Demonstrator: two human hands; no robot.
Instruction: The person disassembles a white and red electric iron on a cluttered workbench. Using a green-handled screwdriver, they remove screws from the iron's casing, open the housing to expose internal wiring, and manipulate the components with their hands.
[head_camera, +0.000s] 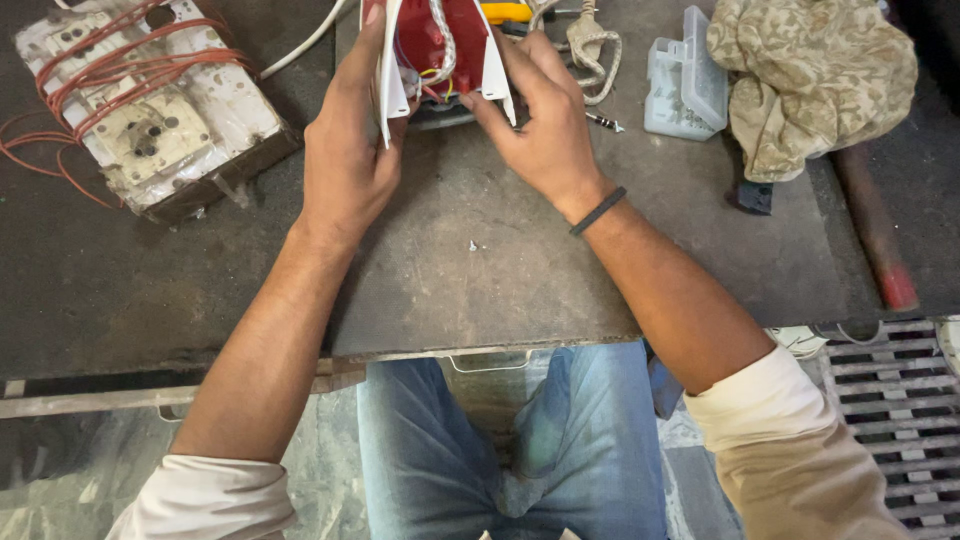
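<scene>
- Both hands are clamped on a red and white appliance shell (440, 45) at the far edge of the dark worktop (470, 270), with its open side facing up.
- Left hand (345, 150) grips the left white edge, right hand (540, 125) pinches the right edge.
- Inside the shell you can see a braided white cord (440, 30) plus some thin yellow and red wires.
- Off to the right there's a clear plastic box (685, 80), lid up; can't tell what's in it.
- A crumpled patterned cloth (815, 75) sits just beside that box.
- Far left: an old white switchboard (150, 110) wrapped in red wire.
</scene>
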